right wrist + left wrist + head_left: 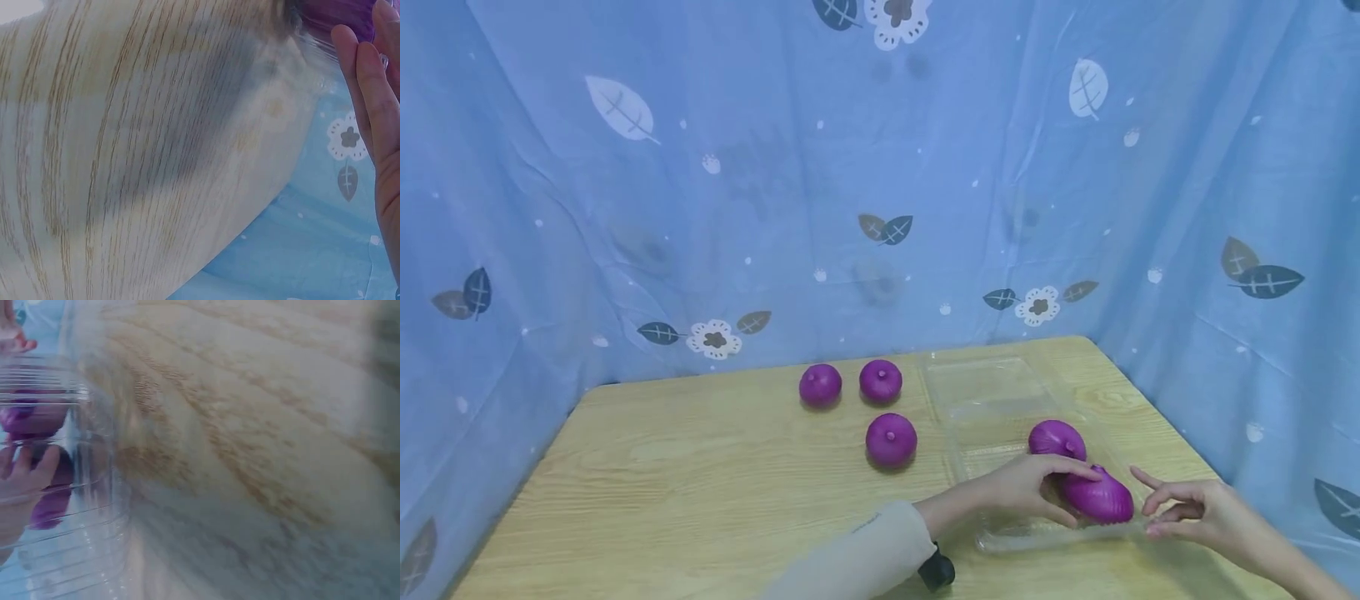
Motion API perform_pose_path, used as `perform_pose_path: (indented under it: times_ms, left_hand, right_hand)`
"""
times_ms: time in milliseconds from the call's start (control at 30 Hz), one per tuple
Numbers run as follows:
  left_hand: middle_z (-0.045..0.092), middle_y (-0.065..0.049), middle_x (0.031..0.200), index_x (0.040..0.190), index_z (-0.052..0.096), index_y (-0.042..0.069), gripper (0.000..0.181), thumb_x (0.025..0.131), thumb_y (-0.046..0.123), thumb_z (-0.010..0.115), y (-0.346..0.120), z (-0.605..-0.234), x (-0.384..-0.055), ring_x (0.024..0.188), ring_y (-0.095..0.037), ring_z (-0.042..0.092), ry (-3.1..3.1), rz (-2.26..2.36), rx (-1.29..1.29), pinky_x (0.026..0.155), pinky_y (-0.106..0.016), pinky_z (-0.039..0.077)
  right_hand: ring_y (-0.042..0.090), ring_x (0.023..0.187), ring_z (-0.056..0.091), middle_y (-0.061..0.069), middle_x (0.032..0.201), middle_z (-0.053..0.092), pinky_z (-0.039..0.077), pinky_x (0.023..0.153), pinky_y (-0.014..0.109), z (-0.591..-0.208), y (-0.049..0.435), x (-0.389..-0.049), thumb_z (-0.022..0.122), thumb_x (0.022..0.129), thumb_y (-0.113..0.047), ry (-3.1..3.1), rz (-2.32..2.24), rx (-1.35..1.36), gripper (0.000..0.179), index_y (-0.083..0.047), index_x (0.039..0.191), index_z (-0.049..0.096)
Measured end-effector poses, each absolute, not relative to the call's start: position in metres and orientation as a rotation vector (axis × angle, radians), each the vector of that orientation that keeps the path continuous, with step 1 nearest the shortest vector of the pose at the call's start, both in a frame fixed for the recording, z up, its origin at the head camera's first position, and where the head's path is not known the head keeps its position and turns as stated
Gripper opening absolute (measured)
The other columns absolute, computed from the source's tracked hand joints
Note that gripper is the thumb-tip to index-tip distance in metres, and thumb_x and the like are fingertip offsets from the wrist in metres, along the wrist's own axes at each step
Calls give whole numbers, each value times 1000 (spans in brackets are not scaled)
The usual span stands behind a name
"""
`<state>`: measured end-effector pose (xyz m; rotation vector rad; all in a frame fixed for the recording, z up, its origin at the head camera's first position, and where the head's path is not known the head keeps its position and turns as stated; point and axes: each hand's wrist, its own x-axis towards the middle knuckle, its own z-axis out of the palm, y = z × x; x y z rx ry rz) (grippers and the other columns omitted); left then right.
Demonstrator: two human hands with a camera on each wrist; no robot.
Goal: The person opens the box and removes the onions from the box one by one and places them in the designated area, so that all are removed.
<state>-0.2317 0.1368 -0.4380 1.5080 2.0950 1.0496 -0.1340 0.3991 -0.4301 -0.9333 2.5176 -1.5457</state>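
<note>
My left hand (1017, 490) grips a purple onion (1101, 497) at the near right of a clear plastic tray (1000, 543), fingers over its top and thumb low on its left side. A second purple onion (1057, 438) sits in the tray right behind it. Through the tray's clear wall, the left wrist view shows the left fingers (47, 464) against an onion. My right hand (1197, 510) is just off the tray's right edge, fingers loosely bent and holding nothing. In the right wrist view its fingers (375, 81) are near the onion (334, 17) behind the plastic.
Three more purple onions stand on the wooden table (700, 483) left of the tray: two at the back (820, 385) and one nearer (891, 439). A blue patterned curtain (805, 183) encloses the back and sides. A black device (937, 570) is at my left wrist.
</note>
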Motion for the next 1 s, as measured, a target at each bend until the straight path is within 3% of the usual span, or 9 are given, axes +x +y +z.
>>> perform_pose_path:
  times_ms: [67,200,333,567,800,1000]
  left_hand:
    - [47,4,142,141,48,14,69,79,12,79,141,-439,-230,101,6,53,2161,985,1524,78,-4,44]
    - [46,4,140,145,43,20,74,80,23,79,143,-440,-231,124,0,40,2323,812,1579,93,-7,35]
    - [46,4,141,144,42,19,68,85,27,74,144,-442,-231,131,-1,36,2322,765,1654,102,-13,30]
    - [44,6,139,144,44,20,64,88,38,69,148,-441,-226,124,-1,40,2352,814,1490,94,-12,38]
    - [50,8,128,130,48,21,50,86,19,73,144,-441,-229,110,0,51,2049,1065,1323,85,-13,44]
    - [52,11,121,125,54,19,58,75,12,82,144,-439,-234,105,1,51,1987,1180,1242,83,-15,46]
  right_hand:
    - [16,79,71,-27,134,45,57,62,23,-430,400,-134,66,79,15,2509,-1563,-961,23,-2,95,66]
    - [15,77,71,-27,135,44,56,61,22,-429,398,-135,68,78,14,2559,-1529,-966,24,-3,94,67]
    - [17,76,71,-28,134,45,55,61,20,-427,395,-134,69,78,11,2593,-1492,-936,21,-5,92,67]
    - [13,77,71,-29,133,44,55,62,18,-429,399,-132,69,78,12,2578,-1509,-936,21,-5,91,66]
    - [10,76,71,-30,131,44,52,60,16,-432,397,-129,70,76,12,2641,-1463,-932,25,-8,91,67]
    - [11,77,71,-28,132,45,53,63,14,-431,397,-131,71,75,11,2659,-1465,-958,25,-9,90,66]
